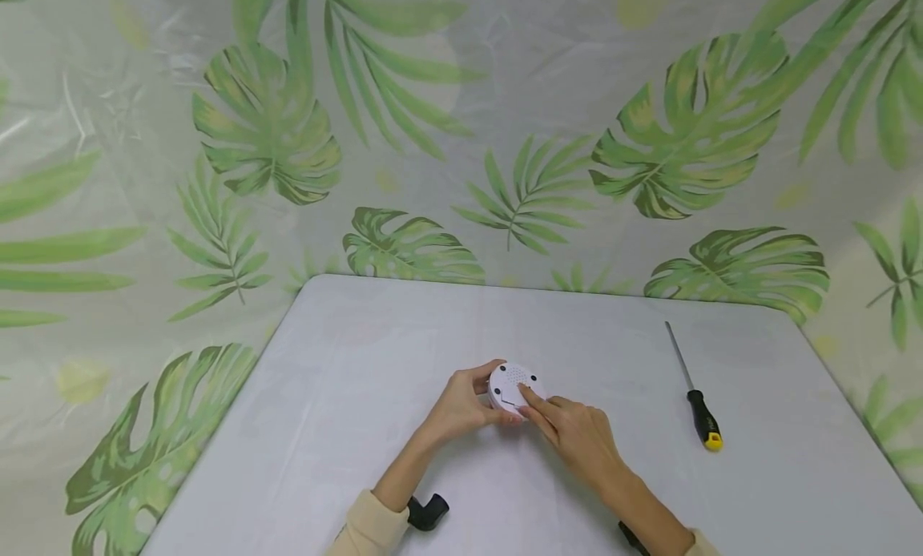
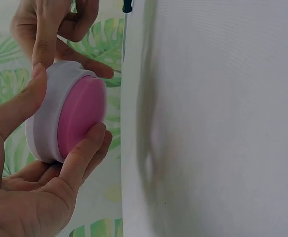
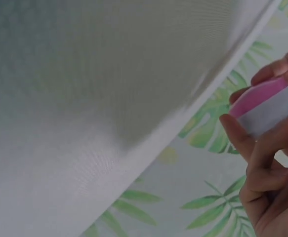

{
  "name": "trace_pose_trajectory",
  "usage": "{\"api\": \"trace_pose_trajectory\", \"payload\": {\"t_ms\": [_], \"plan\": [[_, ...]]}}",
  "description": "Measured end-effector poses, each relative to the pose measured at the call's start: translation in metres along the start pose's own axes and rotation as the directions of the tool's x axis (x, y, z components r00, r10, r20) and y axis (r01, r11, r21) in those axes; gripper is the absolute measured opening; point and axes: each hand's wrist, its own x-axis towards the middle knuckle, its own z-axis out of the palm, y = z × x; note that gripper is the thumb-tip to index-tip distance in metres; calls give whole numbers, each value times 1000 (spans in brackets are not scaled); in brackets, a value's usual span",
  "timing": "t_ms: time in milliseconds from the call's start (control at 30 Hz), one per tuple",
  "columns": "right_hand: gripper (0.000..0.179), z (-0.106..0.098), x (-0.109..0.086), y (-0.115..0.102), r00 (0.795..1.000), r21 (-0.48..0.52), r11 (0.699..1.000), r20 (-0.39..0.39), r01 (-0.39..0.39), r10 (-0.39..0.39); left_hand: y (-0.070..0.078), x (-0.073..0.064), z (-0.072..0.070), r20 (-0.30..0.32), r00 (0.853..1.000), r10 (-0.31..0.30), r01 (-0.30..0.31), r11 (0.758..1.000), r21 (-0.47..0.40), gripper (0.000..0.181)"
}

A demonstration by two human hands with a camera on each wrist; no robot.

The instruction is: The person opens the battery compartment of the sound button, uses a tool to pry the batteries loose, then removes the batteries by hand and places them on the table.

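A round white push button (image 1: 513, 375) with a pink domed top (image 2: 82, 112) is held over the table, its white underside turned toward the head camera. Small dark feet, a cluster of speaker holes and a thin line at a cover show on that underside. My left hand (image 1: 461, 404) grips the button by its rim, thumb on one side and fingers on the other, with fingertips against the pink dome. The right hand (image 1: 580, 440) has its index finger on the underside and its thumb at the near edge, pinching the button there.
On the right part of the white table (image 1: 346, 340) lies a screwdriver (image 1: 695, 404) with a black and yellow handle, shaft pointing away. A black piece (image 1: 429, 513) shows beside the left sleeve. Behind the table hangs a leaf-patterned sheet (image 1: 534, 99).
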Motion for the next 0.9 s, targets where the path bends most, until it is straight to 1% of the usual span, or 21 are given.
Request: {"api": "trace_pose_trajectory", "payload": {"t_ms": [100, 333, 400, 467, 533, 600, 667, 733, 800, 900], "plan": [[53, -1, 1, -1, 1000, 4, 1000, -10, -4, 4, 0, 0, 0, -6, 1000, 4, -4, 1000, -4, 74], [56, -2, 2, -1, 1000, -2, 1000, -4, 12, -12, 0, 1, 0, -15, 1000, 4, -4, 1000, 1, 74], [48, -2, 1, -1, 1000, 10, 1000, 14, 0, -1, -1, 1, 0, -14, 1000, 3, -3, 1000, -6, 75], [34, -3, 1, -1, 999, 42, 999, 45, -31, 29, -2, 1, 0, -10, 1000, 3, -3, 1000, -12, 76], [25, -5, 2, -2, 993, 92, 992, 91, -88, 79, -2, 1, 0, -6, 1000, 4, -4, 1000, -23, 76], [25, -7, 3, -4, 980, 151, 976, 143, -159, 138, -2, 1, 0, -1, 1000, 5, -5, 1000, -31, 77], [26, -9, 6, -5, 962, 207, 950, 188, -234, 196, -2, 1, 0, 4, 1000, 7, -6, 999, -33, 76], [24, -10, 8, -6, 946, 251, 924, 220, -289, 237, -2, 1, 0, 7, 1000, 4, -3, 1000, -29, 75], [22, -11, 10, -6, 937, 277, 907, 234, -319, 258, -2, 2, 0, 11, 1000, 1, -1, 1000, -20, 74], [19, -12, 11, -4, 930, 267, 903, 242, -337, 276, -4, 2, 1, 16, 1000, -5, 5, 1000, 2, 72]]}}
